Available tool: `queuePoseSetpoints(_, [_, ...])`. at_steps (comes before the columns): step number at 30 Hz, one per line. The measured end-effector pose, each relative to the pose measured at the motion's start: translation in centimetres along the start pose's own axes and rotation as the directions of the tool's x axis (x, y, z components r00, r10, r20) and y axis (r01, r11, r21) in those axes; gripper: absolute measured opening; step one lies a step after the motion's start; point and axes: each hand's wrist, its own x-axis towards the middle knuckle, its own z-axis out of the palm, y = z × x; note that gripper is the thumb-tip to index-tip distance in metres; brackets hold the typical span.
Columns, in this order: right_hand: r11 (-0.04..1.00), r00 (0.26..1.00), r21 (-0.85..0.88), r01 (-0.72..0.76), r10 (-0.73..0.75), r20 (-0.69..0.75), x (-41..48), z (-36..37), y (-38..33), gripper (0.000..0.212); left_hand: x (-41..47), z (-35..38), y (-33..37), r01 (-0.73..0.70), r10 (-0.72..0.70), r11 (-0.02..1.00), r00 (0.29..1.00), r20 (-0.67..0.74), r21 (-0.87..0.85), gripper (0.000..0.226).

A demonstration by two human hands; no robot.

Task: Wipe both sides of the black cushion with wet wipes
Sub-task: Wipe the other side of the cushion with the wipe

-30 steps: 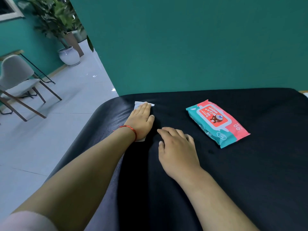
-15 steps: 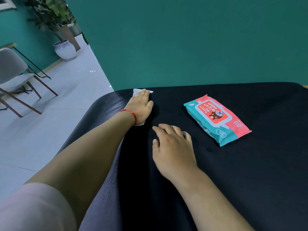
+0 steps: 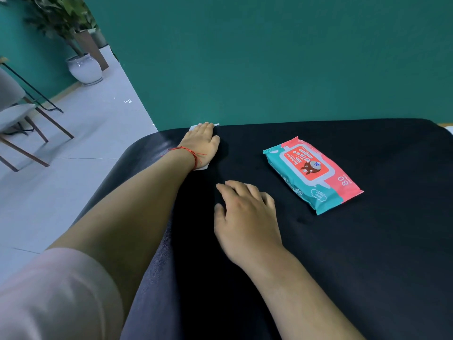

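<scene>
The wipes pack [image 3: 312, 174] reads "Wipes" on its red lid label and "80" at its pink end, both upside down; smaller print is illegible.

Teal wall [image 3: 269, 57] across top and centre; pale tiled floor [image 3: 85, 143] at left; upper left, leafy plant [image 3: 58, 18] in white glazed pot [image 3: 84, 68], brown board [image 3: 90, 49] just behind; grey chair [image 3: 14, 111] with wooden legs at left edge, thin black metal leg [image 3: 31, 92] beside it.
</scene>
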Motion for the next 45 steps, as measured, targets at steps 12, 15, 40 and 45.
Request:
queuePoseSetpoints(12, [0.997, 0.999, 0.048, -0.053, 0.052, 0.004, 0.4, -0.4, -0.3, 0.046, -0.4, 0.8, 3.0, 0.059, -0.059, 0.998, 0.998, -0.001, 0.000, 0.074])
queuePoseSetpoints(15, [0.995, 0.998, 0.079, -0.068, 0.068, -0.005, 0.5, -0.5, -0.2, 0.042, -0.6, 1.1, 3.8, 0.042, -0.042, 0.999, 0.999, -0.002, 0.000, 0.073])
queuePoseSetpoints(40, [0.848, 0.966, 0.492, -0.195, 0.253, -0.054, 1.4, -1.7, 0.5, 0.022, -6.5, 1.9, 5.3, -0.057, 0.057, 0.998, 0.998, -0.003, -0.009, 0.070])
queuePoseSetpoints(45, [0.804, 0.953, 0.558, -0.208, 0.295, -0.070, 1.6, -1.6, 0.8, 0.019, -8.4, 2.0, 5.0, -0.066, 0.066, 0.998, 0.998, 0.010, -0.005, 0.068])
